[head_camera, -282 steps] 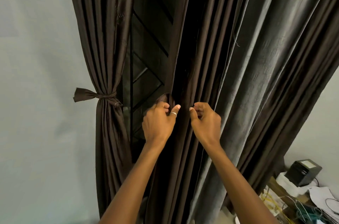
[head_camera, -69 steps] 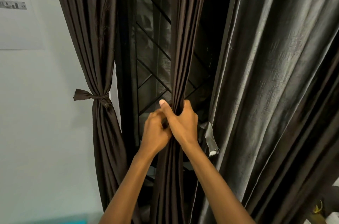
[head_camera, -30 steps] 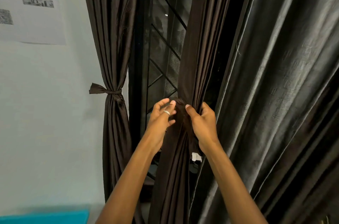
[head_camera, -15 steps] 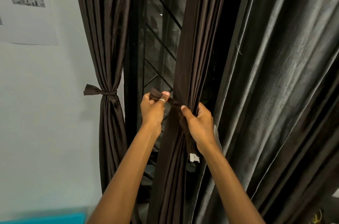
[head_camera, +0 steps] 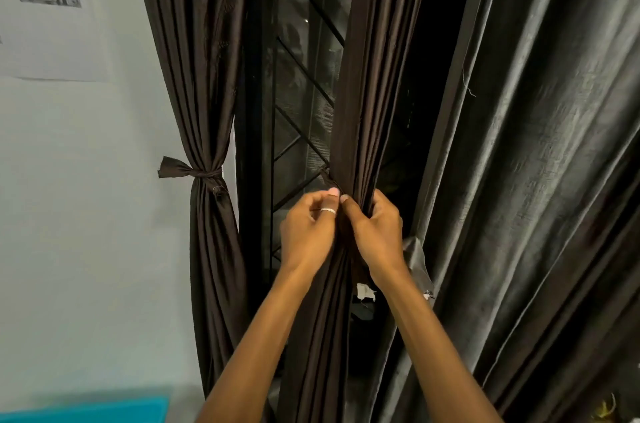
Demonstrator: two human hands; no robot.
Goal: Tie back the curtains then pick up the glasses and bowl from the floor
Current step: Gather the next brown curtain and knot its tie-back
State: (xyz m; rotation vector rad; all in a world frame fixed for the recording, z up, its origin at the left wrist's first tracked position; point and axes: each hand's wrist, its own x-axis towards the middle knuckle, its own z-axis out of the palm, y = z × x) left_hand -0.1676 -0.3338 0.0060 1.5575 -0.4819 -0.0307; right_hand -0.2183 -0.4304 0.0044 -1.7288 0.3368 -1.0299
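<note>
Curtains come first in this job, and the head view has one of them in hand: a dark brown pleated fabric curtain panel [head_camera: 360,104] hangs in front of the black diagonal-barred window grille [head_camera: 304,100], bunched into a narrow column at waist height. The right hand [head_camera: 377,232] curls round that column, fingers behind and thumb on the front, apparently to keep the folds squeezed together while a knot is made. The left hand [head_camera: 306,232], a silver ring [head_camera: 327,211] on its thumb, touches it and pinches a narrow brown fabric tie strip [head_camera: 326,178] against the bundle, judging by the short end showing above the thumb. A small white label [head_camera: 365,291] dangles just under the right wrist.

Further left, a matching brown curtain [head_camera: 211,249] is already cinched by its own knotted band [head_camera: 192,171], so this looks like the second tie, nearly closed. A broad grey sheen curtain [head_camera: 536,180] hangs loose on the right. The glasses and bowl are out of sight; the floor is not shown.
</note>
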